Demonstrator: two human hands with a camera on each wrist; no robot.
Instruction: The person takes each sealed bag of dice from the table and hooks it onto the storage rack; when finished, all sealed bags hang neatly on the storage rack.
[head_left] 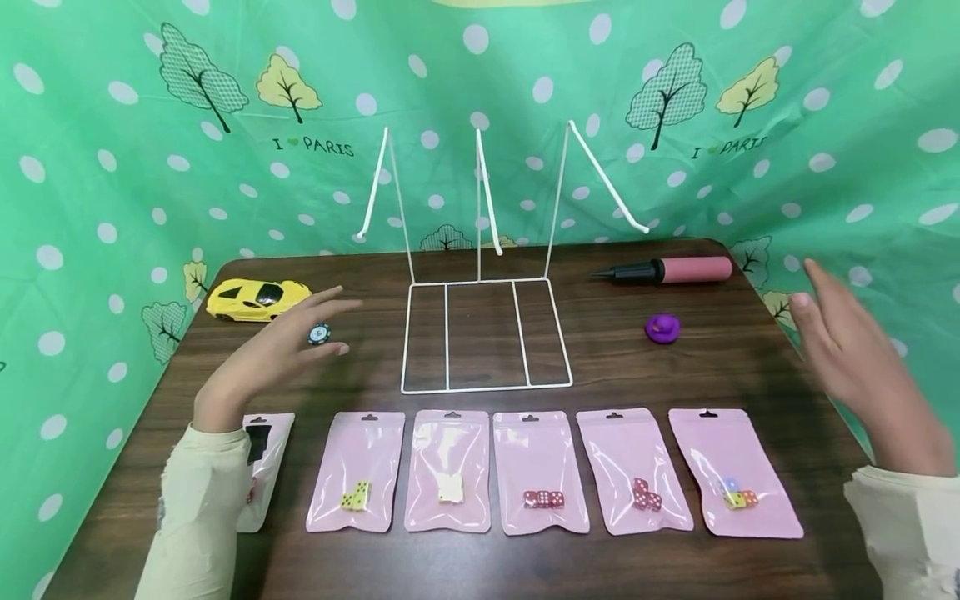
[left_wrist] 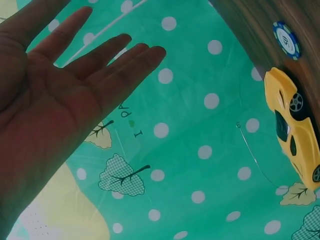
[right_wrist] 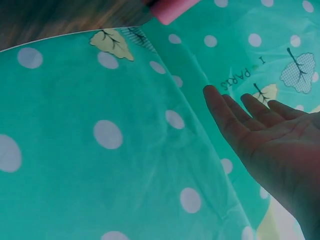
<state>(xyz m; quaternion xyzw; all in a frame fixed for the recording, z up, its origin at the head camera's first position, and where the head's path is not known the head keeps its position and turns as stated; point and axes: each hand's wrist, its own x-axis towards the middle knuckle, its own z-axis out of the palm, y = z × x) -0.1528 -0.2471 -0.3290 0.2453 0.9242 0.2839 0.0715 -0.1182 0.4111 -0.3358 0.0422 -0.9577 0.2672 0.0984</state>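
My left hand (head_left: 273, 350) is held above the table's left side with fingers extended and nothing in its grasp. Near it are a yellow toy car (head_left: 247, 300) and a poker chip (head_left: 318, 333); both also show in the left wrist view. My right hand (head_left: 855, 350) hovers at the right edge, fingers straight, holding nothing. A purple rubber duck (head_left: 663, 328) and a pink hand pump (head_left: 693, 269) with a black nozzle lie to its left. A white wire rack (head_left: 487, 389) with three upright hooked arms stands in the middle.
Several pink zip bags with dice lie in a front row, among them one with yellow dice (head_left: 356, 446) and one with mixed colours (head_left: 716, 450). My left sleeve partly covers the leftmost bag (head_left: 272, 467). Green dotted cloth (head_left: 480, 75) hangs behind the table.
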